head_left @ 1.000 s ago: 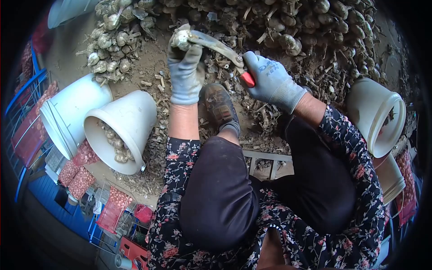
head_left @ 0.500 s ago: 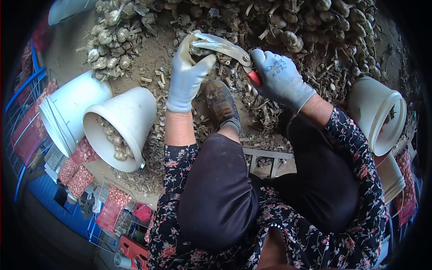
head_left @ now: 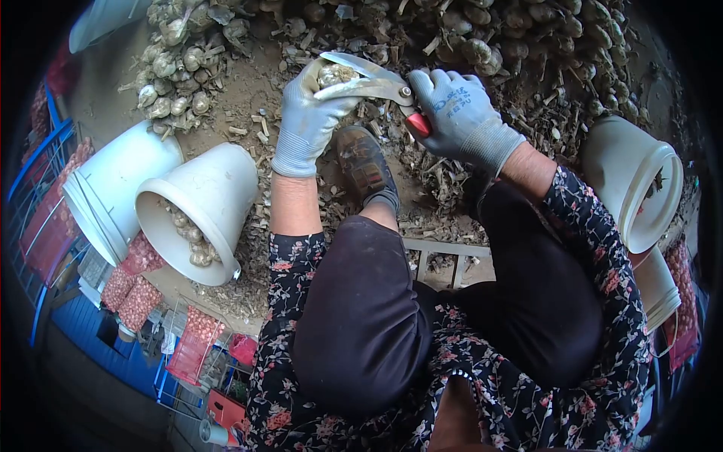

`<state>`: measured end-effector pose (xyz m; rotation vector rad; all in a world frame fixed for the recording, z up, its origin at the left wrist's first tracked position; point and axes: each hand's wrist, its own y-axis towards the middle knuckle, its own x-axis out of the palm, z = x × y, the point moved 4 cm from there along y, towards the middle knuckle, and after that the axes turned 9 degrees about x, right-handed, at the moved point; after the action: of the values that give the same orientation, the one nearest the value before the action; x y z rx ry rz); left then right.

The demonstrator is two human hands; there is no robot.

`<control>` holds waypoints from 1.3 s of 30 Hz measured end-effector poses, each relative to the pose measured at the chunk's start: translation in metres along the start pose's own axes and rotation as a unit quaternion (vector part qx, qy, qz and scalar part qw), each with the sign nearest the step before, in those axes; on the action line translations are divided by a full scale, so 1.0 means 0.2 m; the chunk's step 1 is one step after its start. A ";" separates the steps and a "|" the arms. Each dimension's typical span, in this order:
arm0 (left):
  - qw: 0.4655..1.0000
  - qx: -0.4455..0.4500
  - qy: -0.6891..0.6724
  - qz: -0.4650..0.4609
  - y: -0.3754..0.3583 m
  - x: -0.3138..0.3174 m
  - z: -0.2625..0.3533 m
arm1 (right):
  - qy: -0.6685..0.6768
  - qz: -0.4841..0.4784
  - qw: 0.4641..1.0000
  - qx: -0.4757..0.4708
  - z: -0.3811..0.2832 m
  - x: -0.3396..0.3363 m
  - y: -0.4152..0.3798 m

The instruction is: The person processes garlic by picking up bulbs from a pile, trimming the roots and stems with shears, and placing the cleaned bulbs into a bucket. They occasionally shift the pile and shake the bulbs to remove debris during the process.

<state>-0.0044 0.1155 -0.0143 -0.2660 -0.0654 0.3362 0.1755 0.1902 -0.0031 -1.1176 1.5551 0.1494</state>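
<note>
In a grey-white glove, my left hand (head_left: 305, 117) is closed round a garlic bulb (head_left: 337, 74). My right hand (head_left: 463, 113), gloved too, grips the red handle of a pair of pruning shears (head_left: 380, 85). The long curved blades are spread apart, one passing above the bulb and the other below it, close to my left fingers. Any stem on the bulb is hard to make out. Behind both hands lies a large heap of garlic (head_left: 527, 38) with dry stalks.
A white bucket (head_left: 226, 188) lies tipped at the left with garlic inside, beside stacked white buckets (head_left: 124, 188). Another bucket (head_left: 625, 181) leans at the right. Dry stem scraps (head_left: 437, 166) litter the ground round my shoe (head_left: 365, 162). Net bags of garlic (head_left: 139, 301) stand lower left.
The shears' blades have spread wide apart; before, they were nearly together at my left fingers. The garlic bulb now shows between them. The whole view has shifted slightly.
</note>
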 end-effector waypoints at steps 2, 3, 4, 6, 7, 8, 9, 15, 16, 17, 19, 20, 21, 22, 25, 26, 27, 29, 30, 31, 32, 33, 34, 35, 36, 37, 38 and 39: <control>1.000 -0.020 -0.010 -0.013 0.01 0.01 -0.01 | 0.014 -0.008 1.000 -0.007 0.02 0.04 0.00; 0.999 -0.040 -0.020 -0.026 0.01 0.01 -0.03 | 0.028 -0.015 0.999 -0.014 0.02 0.06 0.00; 0.999 -0.039 -0.019 -0.024 0.02 0.01 -0.05 | 0.029 -0.015 0.999 -0.016 0.03 0.09 0.01; 0.995 -0.091 0.009 -0.048 0.01 0.02 -0.12 | 0.062 -0.085 0.994 0.007 0.05 0.16 0.01; 0.991 -0.116 -0.016 -0.066 0.00 0.04 -0.15 | 0.073 -0.082 0.994 0.008 0.07 0.20 -0.01; 0.986 -0.138 -0.009 -0.091 -0.02 0.04 -0.19 | 0.125 -0.080 0.989 -0.002 0.09 0.24 -0.04; 0.981 -0.165 -0.050 -0.089 -0.05 0.05 -0.23 | 0.150 -0.085 0.985 0.005 0.12 0.29 -0.07; 0.955 -0.068 -0.289 -0.015 -0.08 -0.09 -0.27 | 0.274 -0.107 0.955 0.044 0.19 0.32 -0.17; 0.956 -0.027 -0.292 0.010 -0.03 -0.17 -0.26 | 0.307 -0.107 0.943 0.076 0.20 0.30 -0.14; 0.952 -0.039 -0.304 0.026 0.04 -0.29 -0.30 | 0.312 -0.113 0.936 0.117 0.21 0.25 -0.12; 0.947 -0.062 -0.254 0.188 0.17 -0.44 -0.27 | 0.309 -0.082 0.942 0.106 0.24 0.24 -0.08; 0.973 -0.064 -0.108 0.195 0.28 -0.48 -0.23 | 0.307 -0.090 0.941 0.112 0.24 0.22 -0.07; 0.982 -0.068 0.022 0.174 0.37 -0.46 -0.17 | 0.308 -0.094 0.940 0.113 0.23 0.23 -0.07; 0.958 -0.067 0.239 0.144 0.46 -0.39 -0.11 | 0.309 -0.108 0.939 0.108 0.22 0.23 -0.05; 0.704 -0.012 0.710 -0.006 0.67 -0.27 -0.22 | 0.297 -0.126 0.942 0.095 0.19 0.23 -0.03; 0.681 -0.092 0.726 -0.035 0.69 -0.27 -0.30 | 0.284 -0.131 0.945 0.091 0.19 0.24 -0.02; 0.679 -0.130 0.722 -0.018 0.72 -0.31 -0.33 | 0.284 -0.133 0.946 0.087 0.19 0.25 -0.02; 0.758 -0.042 0.651 -0.020 0.64 -0.40 -0.34 | 0.291 -0.144 0.941 0.097 0.20 0.22 -0.05; 0.803 0.016 0.595 -0.006 0.58 -0.42 -0.31 | 0.299 -0.154 0.936 0.101 0.20 0.22 -0.06; 0.801 0.014 0.598 -0.003 0.52 -0.43 -0.31 | 0.283 -0.153 0.941 0.104 0.22 0.26 -0.07; 0.942 -0.011 0.333 0.039 0.46 -0.43 -0.30 | 0.279 -0.134 0.945 0.108 0.23 0.28 -0.07; 0.996 -0.033 0.036 0.077 0.40 -0.42 -0.30 | 0.273 -0.144 0.945 0.109 0.22 0.28 -0.06; 0.996 -0.031 0.036 0.080 0.36 -0.40 -0.27 | 0.265 -0.154 0.945 0.113 0.22 0.28 -0.05; 0.996 -0.013 -0.060 0.063 0.33 -0.36 -0.24 | 0.264 -0.155 0.946 0.111 0.21 0.27 -0.04; 0.987 0.006 -0.155 0.044 0.30 -0.33 -0.21 | 0.245 -0.140 0.955 0.095 0.19 0.25 -0.03; 0.983 0.013 -0.182 0.029 0.27 -0.30 -0.18 | 0.228 -0.124 0.962 0.079 0.17 0.24 -0.02; 0.983 0.013 -0.182 0.028 0.24 -0.29 -0.18 | 0.229 -0.124 0.962 0.080 0.16 0.23 -0.01; 0.975 0.014 -0.220 0.024 0.22 -0.27 -0.17 | 0.217 -0.091 0.970 0.066 0.14 0.21 0.00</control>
<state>-0.0650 0.1299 -0.0603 -0.1617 -0.4916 0.4385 0.2010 0.1844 -0.0470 -1.2348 1.8024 -0.3412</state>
